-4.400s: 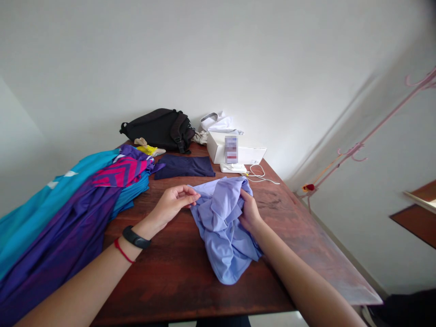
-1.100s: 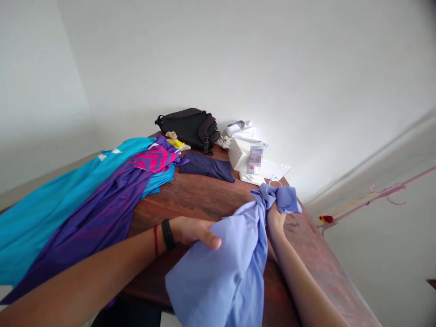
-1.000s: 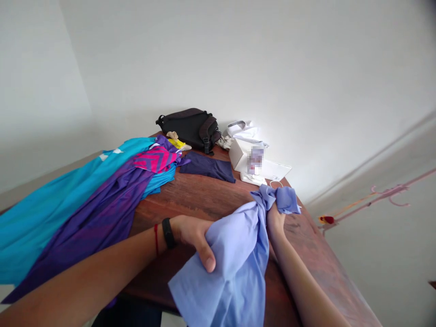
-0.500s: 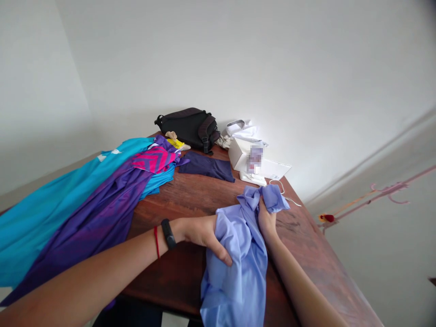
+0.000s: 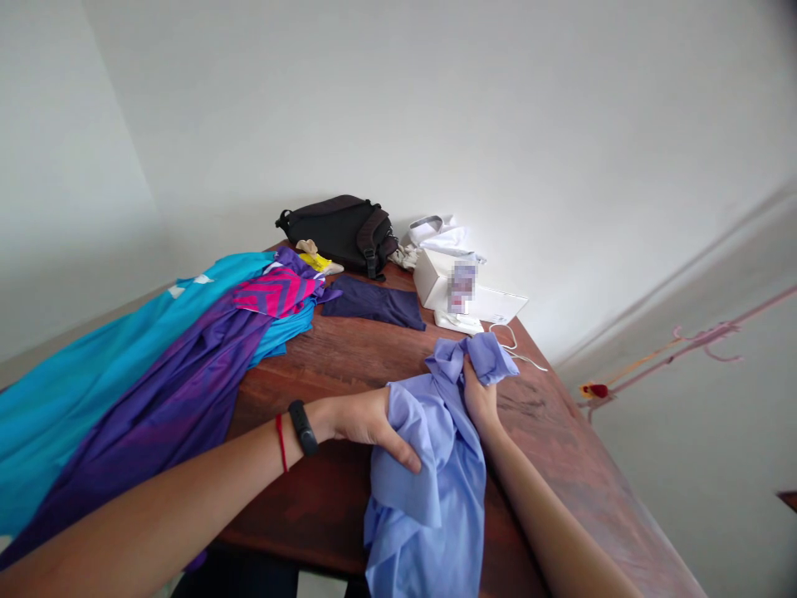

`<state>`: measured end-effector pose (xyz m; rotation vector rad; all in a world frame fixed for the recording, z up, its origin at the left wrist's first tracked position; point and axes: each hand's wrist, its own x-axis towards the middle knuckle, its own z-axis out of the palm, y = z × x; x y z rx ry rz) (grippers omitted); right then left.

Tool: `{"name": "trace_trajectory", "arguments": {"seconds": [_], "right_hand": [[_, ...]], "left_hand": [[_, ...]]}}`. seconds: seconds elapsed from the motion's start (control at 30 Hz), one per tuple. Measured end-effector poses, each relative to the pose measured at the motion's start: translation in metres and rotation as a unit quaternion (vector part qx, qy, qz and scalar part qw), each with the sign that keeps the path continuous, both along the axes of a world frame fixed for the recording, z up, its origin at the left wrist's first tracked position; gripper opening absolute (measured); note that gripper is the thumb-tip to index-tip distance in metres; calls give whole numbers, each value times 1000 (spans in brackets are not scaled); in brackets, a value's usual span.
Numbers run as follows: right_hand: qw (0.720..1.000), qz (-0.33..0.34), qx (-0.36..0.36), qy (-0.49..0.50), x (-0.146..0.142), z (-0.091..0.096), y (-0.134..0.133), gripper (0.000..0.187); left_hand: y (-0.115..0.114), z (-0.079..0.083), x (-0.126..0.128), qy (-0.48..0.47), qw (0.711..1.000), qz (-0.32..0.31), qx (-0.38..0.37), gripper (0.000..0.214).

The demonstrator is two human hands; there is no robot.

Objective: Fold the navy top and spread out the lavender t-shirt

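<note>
The blue cloth (image 5: 457,473) is in both hands over the near part of the bench (image 5: 349,357), bunched at its far end and falling in loose folds past the near edge, out of view at the bottom. The left hand (image 5: 372,419) pinches its left side, thumb laid on top and fingers hidden beneath the fabric. The right hand (image 5: 481,394) grips the bunched far end, with a flap of it hanging over the fingers, most of which are covered. A black band (image 5: 303,428) and a red string (image 5: 281,444) circle the left wrist.

Just beyond the right hand sit a white device (image 5: 457,322) and a looped cable (image 5: 526,360). Behind them is a white box (image 5: 429,278); a patch (image 5: 462,288) in front of it is pixelated, so its writing cannot be read, and a small grey mark on the box's flap is too tiny to make out. A flat navy cloth (image 5: 374,303) lies left of the box, a black bag (image 5: 330,228) behind that. On the left are a teal cloth (image 5: 124,349) and a purple cloth (image 5: 187,382), with a pink chevron-patterned piece (image 5: 274,292) at their far end, near a yellow item (image 5: 315,262). A pink stand (image 5: 710,335) leans into view at right.
</note>
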<state>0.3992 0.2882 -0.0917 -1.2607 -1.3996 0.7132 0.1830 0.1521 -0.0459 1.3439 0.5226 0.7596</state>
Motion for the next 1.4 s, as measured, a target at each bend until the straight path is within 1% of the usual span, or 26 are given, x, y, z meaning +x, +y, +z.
{"name": "trace_trajectory", "arguments": {"seconds": [0.17, 0.3, 0.47, 0.63, 0.87, 1.0, 1.2, 1.4], "right_hand": [[1000, 16, 20, 0, 0, -2, 0, 67], [1000, 22, 10, -5, 0, -2, -1, 67], [1000, 14, 2, -2, -1, -1, -2, 68], [1000, 18, 6, 2, -2, -2, -2, 67], [1000, 22, 12, 6, -1, -4, -1, 65], [1000, 22, 5, 6, -1, -5, 0, 65], [1000, 26, 12, -1, -2, -2, -2, 67], [1000, 25, 9, -7, -3, -1, -4, 72]], "left_hand": [[1, -3, 0, 7, 999, 32, -3, 45], [3, -4, 1, 3, 999, 52, 4, 41], [2, -1, 2, 4, 999, 51, 6, 42], [3, 0, 3, -3, 999, 45, 18, 32], [4, 0, 5, -4, 998, 47, 29, 40], [2, 2, 5, 3, 998, 55, 28, 37], [2, 1, 5, -12, 998, 60, 27, 33], [1, 1, 4, -9, 998, 57, 38, 42]]}}
